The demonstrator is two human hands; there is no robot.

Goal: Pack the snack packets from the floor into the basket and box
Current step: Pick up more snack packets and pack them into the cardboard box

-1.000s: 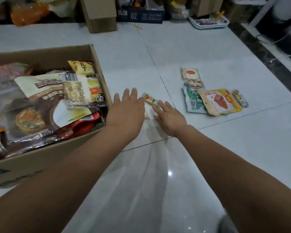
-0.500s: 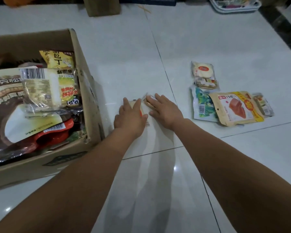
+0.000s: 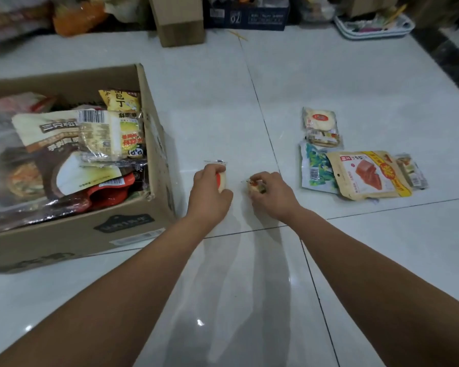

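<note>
Head view, our left hand (image 3: 210,193) curled around a red-and-white packet (image 3: 221,178) on the floor (image 3: 223,102) beside the full box (image 3: 154,144), our right hand (image 3: 272,196) pinching a small packet (image 3: 256,185), more packets (image 3: 355,165) lying well to the right.

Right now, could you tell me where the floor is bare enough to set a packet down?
Bare tile lies between the cardboard box and the packet cluster, beyond both hands, and near the camera. The box is heaped full.
</note>
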